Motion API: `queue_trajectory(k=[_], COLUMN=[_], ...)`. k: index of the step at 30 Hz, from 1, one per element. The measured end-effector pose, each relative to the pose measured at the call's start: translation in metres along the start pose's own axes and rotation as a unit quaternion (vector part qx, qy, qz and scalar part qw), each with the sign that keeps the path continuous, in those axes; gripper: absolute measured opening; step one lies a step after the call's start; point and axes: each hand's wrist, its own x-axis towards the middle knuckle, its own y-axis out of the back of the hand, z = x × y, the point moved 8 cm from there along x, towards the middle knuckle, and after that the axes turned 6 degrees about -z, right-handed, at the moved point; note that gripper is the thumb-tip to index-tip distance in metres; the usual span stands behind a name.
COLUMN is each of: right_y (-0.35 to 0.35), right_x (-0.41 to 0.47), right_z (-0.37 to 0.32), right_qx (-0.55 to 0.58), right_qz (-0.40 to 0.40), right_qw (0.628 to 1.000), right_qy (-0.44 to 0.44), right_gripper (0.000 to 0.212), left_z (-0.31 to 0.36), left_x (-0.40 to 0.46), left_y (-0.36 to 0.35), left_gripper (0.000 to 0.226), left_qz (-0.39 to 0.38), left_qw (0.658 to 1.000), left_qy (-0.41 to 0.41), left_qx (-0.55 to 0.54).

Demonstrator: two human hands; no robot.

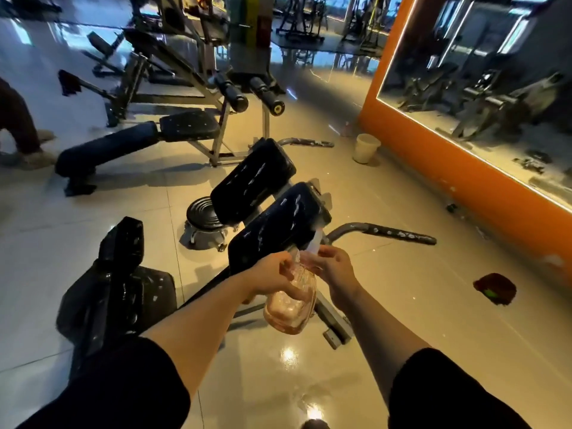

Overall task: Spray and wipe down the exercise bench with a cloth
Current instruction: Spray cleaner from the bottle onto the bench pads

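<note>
Clear ribbed plastic spray bottle (291, 300) gripped by left hand (272, 274), right hand (332, 266) pinching its nozzle, above glossy black padded bench (278, 224).

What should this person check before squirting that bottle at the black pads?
1. Spray bottle firmly held: ok, the left hand grips its body.
2. Spray head ready: cannot tell, the right hand pinches the top and hides it.
3. Nozzle aimed at the near pad: cannot tell, the top of the bottle is blurred.
4. Liquid in the bottle: cannot tell, the clear body shows only glints.
5. Cloth at hand for wiping: not ok, neither hand holds one; a dark red cloth lies on the floor to the right.
6. Pads within reach: ok by the look of it, the near pad sits just beyond the hands.
</note>
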Motion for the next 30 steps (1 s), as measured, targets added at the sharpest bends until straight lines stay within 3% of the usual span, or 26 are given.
queue_trajectory(k=[2,8,12,19,25,28,30], right_y=[0.017,0.079,0.146,0.269,0.380,0.435,0.472], right_x=[-0.005,-0.014,-0.012,0.001,0.007,0.009,0.011], right_z=[0.000,0.002,0.009,0.033,0.039,0.044,0.043], right_qx=[0.024,0.067,0.055,0.110,0.121,0.134,0.139], right_qz=[0.025,0.079,0.115,0.151,0.164,0.177,0.198], right_qw=[0.999,0.995,0.991,0.982,0.977,0.973,0.969], right_qy=[-0.005,-0.005,-0.025,-0.041,-0.056,-0.059,-0.057], right_gripper=[0.021,0.039,0.025,0.007,0.005,0.014,0.033], left_z=[0.010,0.052,0.071,0.117,0.166,0.189,0.210], left_x=[0.007,0.047,0.091,0.188,0.266,0.302,0.326], left_y=[-0.008,-0.043,-0.084,-0.161,-0.230,-0.262,-0.281], left_gripper=[0.051,0.049,0.057,0.053,0.045,0.044,0.045], left_qz=[-0.014,-0.066,-0.092,-0.101,-0.130,-0.149,-0.153], left_qw=[1.000,0.996,0.994,0.989,0.985,0.985,0.985], left_qy=[-0.002,-0.006,0.008,0.043,0.050,0.045,0.029], left_qx=[0.010,0.062,0.066,0.094,0.098,0.077,0.076])
